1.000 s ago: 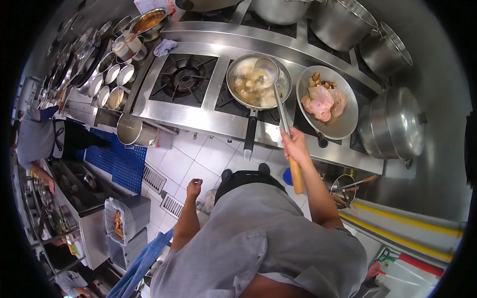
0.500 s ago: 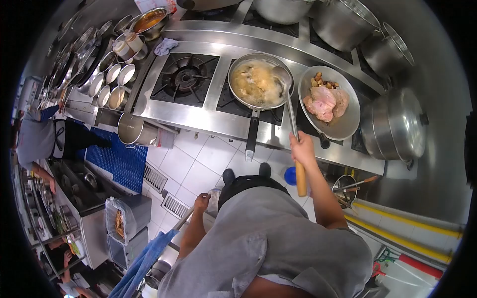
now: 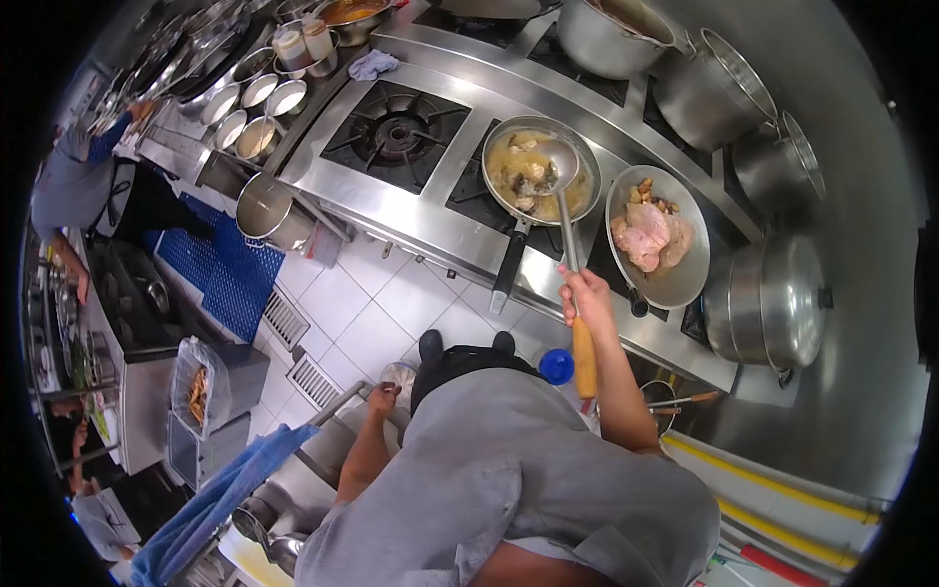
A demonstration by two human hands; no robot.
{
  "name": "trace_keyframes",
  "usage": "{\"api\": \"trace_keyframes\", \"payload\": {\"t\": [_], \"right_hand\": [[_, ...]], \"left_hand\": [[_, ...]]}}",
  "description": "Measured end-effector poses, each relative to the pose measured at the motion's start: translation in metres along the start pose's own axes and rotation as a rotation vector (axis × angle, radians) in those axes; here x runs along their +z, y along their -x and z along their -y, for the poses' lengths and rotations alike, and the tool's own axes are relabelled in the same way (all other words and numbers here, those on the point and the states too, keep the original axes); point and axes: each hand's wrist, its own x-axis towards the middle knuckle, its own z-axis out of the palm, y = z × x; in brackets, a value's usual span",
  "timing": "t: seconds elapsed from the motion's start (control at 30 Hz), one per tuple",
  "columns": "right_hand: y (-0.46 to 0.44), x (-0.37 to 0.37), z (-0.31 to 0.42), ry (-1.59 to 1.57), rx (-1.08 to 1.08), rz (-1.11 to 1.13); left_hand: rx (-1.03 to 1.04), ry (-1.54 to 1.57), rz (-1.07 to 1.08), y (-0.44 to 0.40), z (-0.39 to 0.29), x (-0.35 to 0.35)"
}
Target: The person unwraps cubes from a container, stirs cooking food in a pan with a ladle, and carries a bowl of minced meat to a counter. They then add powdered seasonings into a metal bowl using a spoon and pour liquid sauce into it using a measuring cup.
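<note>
We have the ladle (image 3: 566, 233) over the near stove, its bowl down in the pan (image 3: 533, 123) among the cloudy liquid and food pieces (image 3: 528, 184), and its long shaft running toward us past the pan's right side. Our right hand (image 3: 587, 296) is clamped around it where the metal shaft meets the wooden handle (image 3: 584, 360), so most of the wood hangs free on the near side. Our left hand (image 3: 384, 396) is well apart from the stove, on the near left, with its fingers curled; we cannot tell whether they pinch anything. The ladle looks stiff and sturdy, and we judge it moderately light by itself but heavier at the far end once its bowl fills. Holding high on the wood should give us better control of that weight, while the bare metal farther up may be hot and, if wet, slippery. For the pan, the black handle (image 3: 510, 266) pointing toward us seems the safe place to take hold; the full pan would likely be heavy and its liquid ready to slop. To the right, the pieces of meat (image 3: 648, 235) in the oval pan (image 3: 675, 286) look soft and slick.
</note>
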Motion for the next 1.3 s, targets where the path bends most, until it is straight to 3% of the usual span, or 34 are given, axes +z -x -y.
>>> {"api": "trace_keyframes", "payload": {"t": [0.27,0.4,0.43,0.47,0.5,0.53,0.57,0.6,0.63,0.7,0.73,0.8,0.87,0.93,0.97,1.03,1.1,1.2,1.23,1.27,1.3], "right_hand": [[0.005,0.012,0.009,0.499,-0.414,-0.362],[-0.017,0.025,-0.022,0.470,-0.680,-0.536],[-0.026,0.028,-0.035,0.331,-0.584,-0.475],[-0.042,0.017,-0.051,0.388,-0.404,-0.390],[-0.050,0.012,-0.074,0.566,-0.497,-0.490],[-0.052,0.010,-0.086,0.747,-0.589,-0.595],[-0.045,0.012,-0.084,0.730,-0.598,-0.632],[-0.035,0.016,-0.084,0.715,-0.484,-0.598],[-0.026,0.020,-0.086,0.693,-0.361,-0.564],[-0.024,0.019,-0.105,0.684,-0.395,-0.637],[-0.022,0.017,-0.112,0.701,-0.435,-0.674],[-0.005,0.016,-0.100,0.690,-0.374,-0.722],[0.015,0.009,-0.102,0.600,-0.489,-0.665],[0.054,-0.009,-0.092,0.593,-0.458,-0.672],[0.068,-0.020,-0.090,0.608,-0.461,-0.615],[0.098,-0.056,-0.107,0.623,-0.439,-0.588],[0.126,-0.101,-0.157,0.754,-0.503,-0.535],[0.198,-0.147,-0.203,0.851,-0.388,-0.557],[0.220,-0.163,-0.230,0.876,-0.244,-0.609],[0.243,-0.175,-0.247,0.889,-0.180,-0.661],[0.262,-0.194,-0.276,0.909,-0.135,-0.692]], "left_hand": [[0.014,0.076,-0.026,-0.001,0.001,-0.012],[0.036,-0.069,-0.021,-0.012,0.016,-0.021],[0.034,-0.126,-0.010,-0.020,0.027,-0.023],[0.199,-0.260,0.001,-0.034,0.047,-0.024],[0.371,-0.395,0.012,-0.048,0.065,-0.026],[0.190,-0.356,0.026,-0.058,0.069,-0.026],[0.264,-0.425,0.126,-0.054,0.058,-0.037],[0.166,-0.365,0.129,-0.053,0.049,-0.043],[0.054,-0.113,0.023,-0.045,0.043,-0.045],[0.036,-0.171,0.097,-0.038,0.025,-0.061],[0.196,-0.306,0.092,-0.064,0.045,-0.064],[0.173,-0.264,0.129,-0.052,0.021,-0.079],[0.164,-0.229,0.183,-0.043,-0.006,-0.089],[0.140,-0.199,0.233,-0.056,-0.014,-0.095],[0.317,-0.195,0.276,-0.074,-0.006,-0.094],[0.125,-0.123,0.244,-0.064,-0.033,-0.086],[0.125,-0.145,0.283,-0.052,-0.052,-0.067],[0.171,-0.155,0.349,-0.035,-0.055,-0.041],[0.408,-0.285,0.443,-0.034,-0.048,-0.035],[0.262,-0.230,0.382,0.002,-0.069,-0.021],[0.291,-0.207,0.417,0.010,-0.063,-0.012]]}}
